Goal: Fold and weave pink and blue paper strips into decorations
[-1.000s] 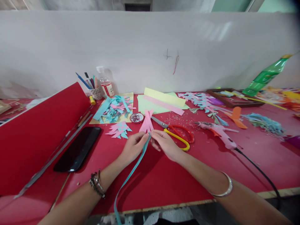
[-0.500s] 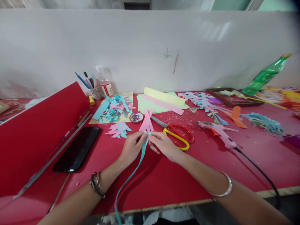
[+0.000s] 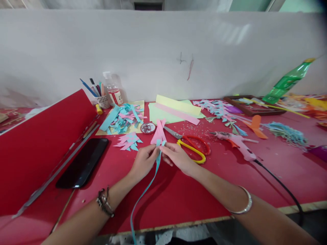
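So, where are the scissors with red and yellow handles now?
In the head view, the scissors lie on the red table just right of centre, right behind the right hand, with the pink glue gun further right.

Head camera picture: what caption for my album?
Left hand and right hand pinch a blue paper strip at pink strips beside scissors.

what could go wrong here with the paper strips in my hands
1. The blue strip, pinched by the left hand and right hand where it meets the pink strips, trails over the front edge of the table; it could snag and tear.
2. The scissors lie right beside the right hand; a knuckle may bump them.
3. The glue gun has a cord running close by the right forearm; it might get dragged.
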Motion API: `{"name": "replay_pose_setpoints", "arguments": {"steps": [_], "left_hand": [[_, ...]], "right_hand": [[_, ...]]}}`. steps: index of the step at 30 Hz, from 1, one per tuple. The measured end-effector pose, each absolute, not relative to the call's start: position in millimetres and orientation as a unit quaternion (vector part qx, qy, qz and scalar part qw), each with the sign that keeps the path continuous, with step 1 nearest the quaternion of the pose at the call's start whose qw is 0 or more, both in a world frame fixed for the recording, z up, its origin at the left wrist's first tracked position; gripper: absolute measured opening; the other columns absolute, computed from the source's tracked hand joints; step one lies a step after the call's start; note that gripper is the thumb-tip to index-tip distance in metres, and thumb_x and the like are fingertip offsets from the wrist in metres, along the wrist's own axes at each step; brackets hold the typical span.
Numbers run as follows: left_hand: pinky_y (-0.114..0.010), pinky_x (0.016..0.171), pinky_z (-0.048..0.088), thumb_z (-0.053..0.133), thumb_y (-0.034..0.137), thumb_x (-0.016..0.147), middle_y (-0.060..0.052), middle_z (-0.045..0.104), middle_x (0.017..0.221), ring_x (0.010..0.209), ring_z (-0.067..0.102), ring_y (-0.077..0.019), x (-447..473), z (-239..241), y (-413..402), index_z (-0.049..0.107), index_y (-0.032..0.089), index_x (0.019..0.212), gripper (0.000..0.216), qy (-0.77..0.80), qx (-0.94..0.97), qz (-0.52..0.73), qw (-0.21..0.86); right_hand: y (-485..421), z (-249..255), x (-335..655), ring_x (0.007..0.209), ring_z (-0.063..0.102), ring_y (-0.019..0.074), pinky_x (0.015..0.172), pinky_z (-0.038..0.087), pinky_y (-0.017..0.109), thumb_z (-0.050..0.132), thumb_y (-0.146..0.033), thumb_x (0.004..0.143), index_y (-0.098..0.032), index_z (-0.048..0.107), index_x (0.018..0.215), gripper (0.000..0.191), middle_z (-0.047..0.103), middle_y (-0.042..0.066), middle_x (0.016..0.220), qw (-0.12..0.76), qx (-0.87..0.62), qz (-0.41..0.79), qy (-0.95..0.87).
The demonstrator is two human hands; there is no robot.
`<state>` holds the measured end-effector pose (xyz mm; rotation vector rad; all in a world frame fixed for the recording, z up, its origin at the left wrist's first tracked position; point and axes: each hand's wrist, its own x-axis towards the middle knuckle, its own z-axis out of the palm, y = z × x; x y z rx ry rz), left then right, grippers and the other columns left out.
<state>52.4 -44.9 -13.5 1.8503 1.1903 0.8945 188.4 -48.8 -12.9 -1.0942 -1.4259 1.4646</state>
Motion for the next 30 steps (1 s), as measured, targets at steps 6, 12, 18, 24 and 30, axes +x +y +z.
{"name": "replay_pose_setpoints", "arguments": {"steps": [6,12,18,24,30], "left_hand": [[-0.019,0.048,0.027,0.036,0.036,0.079,0.005,0.035,0.051,0.05,0.034,-0.0075,52.7,-11.3,-45.9,0.043,0.015,0.058,0.031,0.481,0.701,0.382,0.363],[-0.019,0.046,0.026,0.036,0.036,0.079,0.006,0.03,0.051,0.048,0.029,-0.0067,52.4,-8.1,-45.7,0.035,0.017,0.055,0.03,0.5,0.662,0.426,0.359],[-0.019,0.047,0.028,0.035,0.037,0.08,0.004,0.038,0.053,0.051,0.034,-0.0076,53.8,-8.7,-46.3,0.048,0.014,0.06,0.033,0.456,0.718,0.345,0.396],[-0.019,0.045,0.027,0.033,0.041,0.08,0.005,0.036,0.048,0.047,0.032,-0.0074,51.1,-10.9,-45.9,0.047,0.014,0.056,0.038,0.472,0.715,0.35,0.379],[-0.018,0.045,0.026,0.036,0.042,0.079,0.005,0.035,0.052,0.049,0.031,-0.0068,51.9,-9.3,-47.3,0.045,0.014,0.058,0.036,0.485,0.685,0.392,0.377]], "right_hand": [[-51.6,-11.8,189.0,0.035,0.034,0.0038,0.036,0.026,0.017,0.042,-0.034,0.078,-0.017,0.042,0.058,0.026,0.039,-0.008,0.041,0.38,-0.405,0.585,-0.592],[-51.0,-12.0,189.1,0.035,0.034,0.0035,0.037,0.025,0.017,0.043,-0.034,0.078,-0.016,0.042,0.057,0.028,0.038,-0.008,0.04,0.382,-0.409,0.573,-0.599],[-46.6,-14.5,189.5,0.035,0.032,0.004,0.037,0.025,0.018,0.04,-0.033,0.078,-0.017,0.044,0.06,0.025,0.038,-0.008,0.041,0.443,-0.445,0.545,-0.555],[-51.0,-11.3,188.4,0.037,0.035,0.0041,0.04,0.026,0.018,0.043,-0.032,0.077,-0.016,0.042,0.056,0.026,0.039,-0.008,0.04,0.39,-0.417,0.559,-0.601],[-50.3,-12.6,190.0,0.038,0.034,0.0042,0.04,0.026,0.018,0.042,-0.033,0.079,-0.017,0.043,0.061,0.024,0.039,-0.008,0.042,0.403,-0.395,0.574,-0.594]]}}
